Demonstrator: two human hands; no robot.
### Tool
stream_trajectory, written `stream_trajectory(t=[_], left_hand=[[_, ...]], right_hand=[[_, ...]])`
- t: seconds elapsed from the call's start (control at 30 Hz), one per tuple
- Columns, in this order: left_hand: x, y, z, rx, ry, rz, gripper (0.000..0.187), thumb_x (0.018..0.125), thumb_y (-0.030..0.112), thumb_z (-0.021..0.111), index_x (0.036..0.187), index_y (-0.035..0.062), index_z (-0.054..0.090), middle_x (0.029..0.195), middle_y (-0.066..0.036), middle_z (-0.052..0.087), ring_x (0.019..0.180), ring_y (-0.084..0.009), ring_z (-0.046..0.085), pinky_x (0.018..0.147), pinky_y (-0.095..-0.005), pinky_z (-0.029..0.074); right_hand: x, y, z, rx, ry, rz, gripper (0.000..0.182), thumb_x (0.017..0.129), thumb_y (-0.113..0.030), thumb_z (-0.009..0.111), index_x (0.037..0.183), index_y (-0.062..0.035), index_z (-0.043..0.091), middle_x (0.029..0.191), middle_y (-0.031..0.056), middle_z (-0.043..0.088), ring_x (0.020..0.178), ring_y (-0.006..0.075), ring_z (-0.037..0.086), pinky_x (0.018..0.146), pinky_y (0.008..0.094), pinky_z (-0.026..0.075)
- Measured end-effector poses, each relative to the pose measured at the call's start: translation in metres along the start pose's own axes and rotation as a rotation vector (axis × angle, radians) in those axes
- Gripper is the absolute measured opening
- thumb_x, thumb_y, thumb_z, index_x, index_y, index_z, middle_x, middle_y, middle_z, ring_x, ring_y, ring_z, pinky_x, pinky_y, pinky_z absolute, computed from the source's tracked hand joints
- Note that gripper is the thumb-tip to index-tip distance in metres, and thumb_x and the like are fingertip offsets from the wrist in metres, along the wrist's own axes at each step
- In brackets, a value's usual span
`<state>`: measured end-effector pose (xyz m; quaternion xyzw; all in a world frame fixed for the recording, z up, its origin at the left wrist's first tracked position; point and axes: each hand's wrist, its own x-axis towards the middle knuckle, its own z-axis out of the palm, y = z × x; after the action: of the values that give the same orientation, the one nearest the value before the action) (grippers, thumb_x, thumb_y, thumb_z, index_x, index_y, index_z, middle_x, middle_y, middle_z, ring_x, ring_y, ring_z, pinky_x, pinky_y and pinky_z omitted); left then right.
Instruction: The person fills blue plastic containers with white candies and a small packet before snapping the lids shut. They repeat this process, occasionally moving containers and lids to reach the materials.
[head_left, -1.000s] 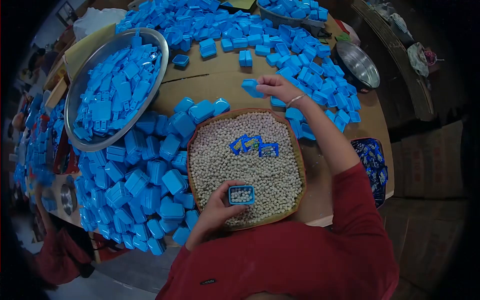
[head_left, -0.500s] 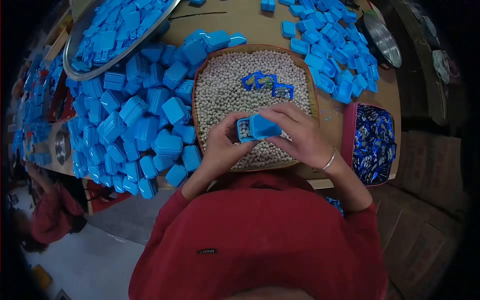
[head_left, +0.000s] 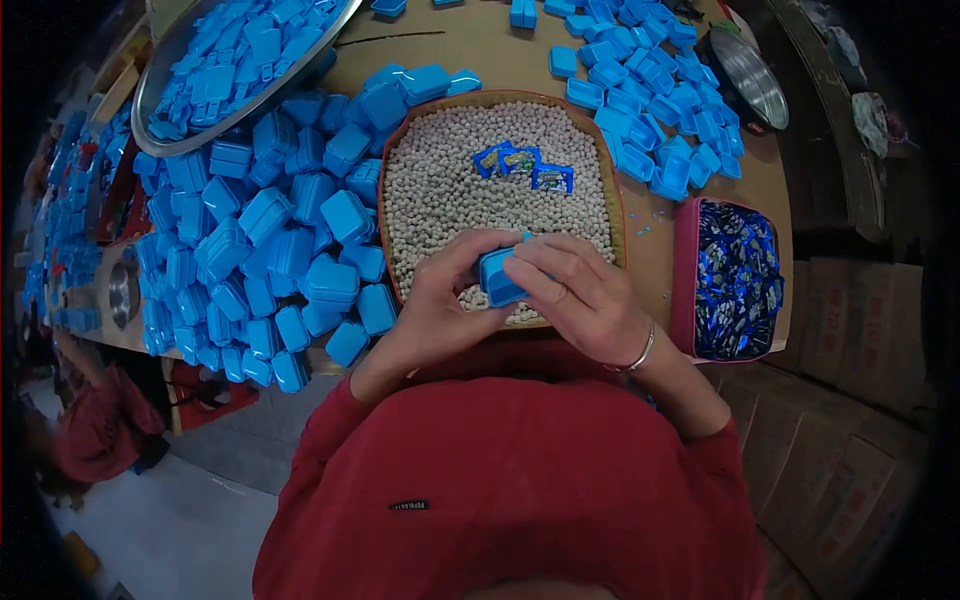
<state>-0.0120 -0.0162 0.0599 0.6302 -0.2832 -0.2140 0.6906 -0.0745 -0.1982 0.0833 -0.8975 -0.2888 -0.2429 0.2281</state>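
In the head view, our left hand point(head_left: 445, 305) and right hand point(head_left: 590, 300) both grip the small blue plastic box point(head_left: 501, 277), which lies between their fingers, at the right hand's ten o'clock and the left's two o'clock. It sits over the six-o'clock part of the red-rimmed tray of pale round beads point(head_left: 440, 190).

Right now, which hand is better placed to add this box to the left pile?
Likely the left hand: it holds the blue box and is nearer the pile; the right hand sits farther.
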Motion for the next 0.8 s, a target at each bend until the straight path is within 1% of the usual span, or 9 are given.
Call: stream_trajectory(t=[0.07,0.13,0.17,0.23,0.27,0.37,0.47,0.57,0.8], left_hand=[[0.000,0.006,0.000,-0.113,-0.012,0.040,0.043,0.073,-0.006,0.064,0.114,0.0016,0.056,0.109,-0.012,0.057,0.102,-0.0184,0.059,0.084,-0.0283,0.050],[-0.005,-0.011,-0.002,-0.140,0.015,-0.020,0.043,0.074,-0.006,0.062,0.115,0.0018,0.055,0.110,-0.012,0.056,0.103,-0.0192,0.058,0.085,-0.0282,0.049],[-0.007,-0.016,-0.003,-0.153,0.028,-0.050,0.043,0.074,-0.007,0.062,0.115,0.0019,0.055,0.110,-0.012,0.056,0.103,-0.0197,0.058,0.085,-0.0281,0.048],[-0.008,-0.015,0.002,-0.035,0.040,0.102,0.043,0.074,-0.008,0.060,0.115,0.0017,0.056,0.111,-0.012,0.056,0.103,-0.0200,0.058,0.084,-0.0282,0.048],[-0.008,-0.014,0.005,0.022,0.046,0.177,0.043,0.073,-0.009,0.060,0.115,0.0016,0.056,0.111,-0.012,0.056,0.103,-0.0201,0.058,0.084,-0.0282,0.048],[-0.003,-0.015,0.004,0.095,0.055,0.282,0.044,0.070,-0.010,0.060,0.113,0.0019,0.057,0.114,-0.016,0.057,0.103,-0.0255,0.059,0.082,-0.0308,0.049],[-0.001,-0.013,0.002,0.145,0.031,0.325,0.044,0.070,-0.010,0.059,0.113,0.0023,0.058,0.116,-0.018,0.057,0.102,-0.0292,0.060,0.082,-0.0329,0.049],[-0.002,-0.009,0.000,0.233,0.006,0.342,0.043,0.071,-0.009,0.058,0.113,0.0028,0.058,0.115,-0.019,0.057,0.101,-0.0309,0.061,0.082,-0.0340,0.049],[-0.002,-0.012,0.001,0.324,-0.009,0.342,0.044,0.073,-0.007,0.058,0.115,0.0038,0.056,0.115,-0.018,0.056,0.099,-0.0308,0.061,0.080,-0.0345,0.050]], right_hand=[[-0.003,0.000,0.005,0.021,0.020,0.007,0.040,0.073,-0.006,0.063,0.112,-0.0013,0.059,0.109,0.0110,0.057,0.101,0.0277,0.057,0.083,0.0353,0.052],[-0.005,-0.001,0.011,0.109,0.039,0.037,0.036,0.074,-0.006,0.065,0.110,-0.0022,0.060,0.108,0.0117,0.057,0.102,0.0267,0.057,0.082,0.0342,0.051],[-0.004,-0.003,0.010,0.259,0.103,0.190,0.035,0.074,-0.006,0.067,0.108,-0.0023,0.060,0.107,0.0121,0.057,0.101,0.0261,0.057,0.082,0.0334,0.051],[-0.004,-0.008,0.008,0.552,0.235,0.496,0.032,0.074,-0.007,0.070,0.105,-0.0025,0.060,0.105,0.0128,0.057,0.100,0.0249,0.057,0.080,0.0317,0.050],[-0.014,-0.001,0.012,0.613,0.219,0.513,0.028,0.075,-0.007,0.073,0.100,-0.0023,0.060,0.102,0.0125,0.056,0.096,0.0232,0.058,0.079,0.0299,0.048],[-0.015,-0.011,0.012,0.759,0.208,0.674,0.024,0.074,-0.002,0.072,0.094,-0.0031,0.059,0.097,0.0096,0.054,0.092,0.0203,0.057,0.077,0.0299,0.047],[-0.010,-0.015,0.017,1.083,0.387,0.737,0.021,0.073,0.001,0.073,0.086,-0.0039,0.057,0.094,0.0067,0.052,0.088,0.0154,0.055,0.073,0.0278,0.047],[-0.018,0.001,0.017,0.960,0.241,0.549,0.023,0.072,0.002,0.074,0.081,-0.0041,0.054,0.092,0.0049,0.050,0.084,0.0119,0.053,0.070,0.0247,0.047],[-0.014,0.000,0.011,0.998,0.172,0.661,0.021,0.074,0.001,0.073,0.079,-0.0040,0.053,0.091,0.0045,0.049,0.083,0.0121,0.053,0.070,0.0238,0.047]])
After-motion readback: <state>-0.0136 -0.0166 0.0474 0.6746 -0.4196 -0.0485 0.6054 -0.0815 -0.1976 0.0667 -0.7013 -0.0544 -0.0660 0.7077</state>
